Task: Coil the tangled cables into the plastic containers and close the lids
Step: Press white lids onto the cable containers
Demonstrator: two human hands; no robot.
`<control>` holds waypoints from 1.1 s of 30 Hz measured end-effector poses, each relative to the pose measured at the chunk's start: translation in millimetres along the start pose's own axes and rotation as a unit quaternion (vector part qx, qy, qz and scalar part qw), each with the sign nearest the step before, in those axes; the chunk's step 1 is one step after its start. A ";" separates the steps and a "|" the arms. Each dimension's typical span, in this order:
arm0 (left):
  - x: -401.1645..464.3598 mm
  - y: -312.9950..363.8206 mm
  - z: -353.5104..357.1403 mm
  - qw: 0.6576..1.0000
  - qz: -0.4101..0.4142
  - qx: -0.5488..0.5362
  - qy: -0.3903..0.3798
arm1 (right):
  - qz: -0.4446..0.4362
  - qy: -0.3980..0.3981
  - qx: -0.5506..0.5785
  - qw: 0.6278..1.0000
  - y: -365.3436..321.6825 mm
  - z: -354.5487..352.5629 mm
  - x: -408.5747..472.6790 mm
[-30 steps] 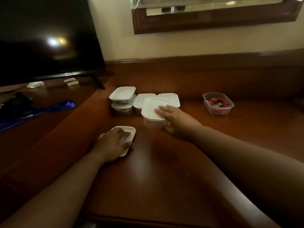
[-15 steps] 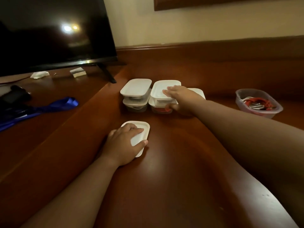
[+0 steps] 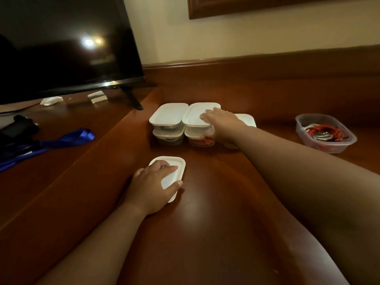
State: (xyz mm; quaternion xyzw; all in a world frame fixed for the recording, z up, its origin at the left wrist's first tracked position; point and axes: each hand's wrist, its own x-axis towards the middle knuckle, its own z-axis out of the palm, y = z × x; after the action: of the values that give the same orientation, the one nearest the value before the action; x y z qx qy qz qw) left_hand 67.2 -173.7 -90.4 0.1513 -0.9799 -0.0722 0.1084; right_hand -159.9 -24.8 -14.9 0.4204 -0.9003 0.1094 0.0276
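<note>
A loose white lid [image 3: 174,163] lies flat on the wooden desk [image 3: 216,223], and my left hand [image 3: 152,186] rests on it, fingers on top and thumb at its right edge. My right hand [image 3: 222,122] grips a lidded plastic container [image 3: 195,115] that sits stacked on another lidded container [image 3: 197,141] with red cable inside. To their left stands a second stack of two lidded containers [image 3: 167,116]. One more lidded container [image 3: 248,120] is partly hidden behind my right hand. At the right, an open container [image 3: 329,150] holds coiled red and white cables [image 3: 322,132].
A dark TV [image 3: 61,48] stands on the raised shelf at the left, with a blue lanyard [image 3: 67,138], a black object [image 3: 18,126] and small white scraps [image 3: 51,100] under it. A wooden back panel [image 3: 267,83] closes off the desk behind the containers.
My right hand carried the lidded container away from me and set it on top of another lidded one beside the left stack. My left hand stayed on the loose lid.
</note>
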 end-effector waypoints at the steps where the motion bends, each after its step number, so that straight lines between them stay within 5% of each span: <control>1: 0.0 -0.2 -0.4 1.000 -0.001 0.000 -0.001 | 0.003 0.001 0.007 1.000 1.1 -2.4 -3.8; 5: -2.1 -0.3 -4.6 1.000 0.002 0.012 -0.013 | 0.053 0.073 0.083 0.992 23.2 -8.8 -40.7; 8: -6.9 7.5 -5.4 1.000 -0.001 0.013 -0.021 | 0.128 0.105 0.005 0.986 61.7 -10.5 -81.7; 11: -14.1 25.0 -0.9 1.000 0.016 0.000 -0.023 | 0.242 0.052 -0.086 0.965 102.5 -16.3 -127.8; 15: -19.2 53.2 3.2 0.999 0.030 -0.006 -0.024 | 0.311 -0.001 -0.073 0.948 129.4 -21.2 -170.7; 23: -26.9 86.5 -0.7 0.999 0.019 -0.033 -0.023 | 0.296 -0.003 0.001 0.955 117.6 -25.6 -200.6; 33: -37.4 97.6 -21.8 0.992 0.032 -0.039 -0.118 | 0.112 0.038 0.049 0.992 77.3 -22.4 -281.3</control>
State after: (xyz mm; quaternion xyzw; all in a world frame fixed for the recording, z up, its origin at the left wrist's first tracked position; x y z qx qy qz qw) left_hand 79.7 -72.3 -59.4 0.1059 -0.9866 -0.1239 0.0001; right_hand -38.4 239.4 -46.3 0.3134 -0.9335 0.1716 0.0287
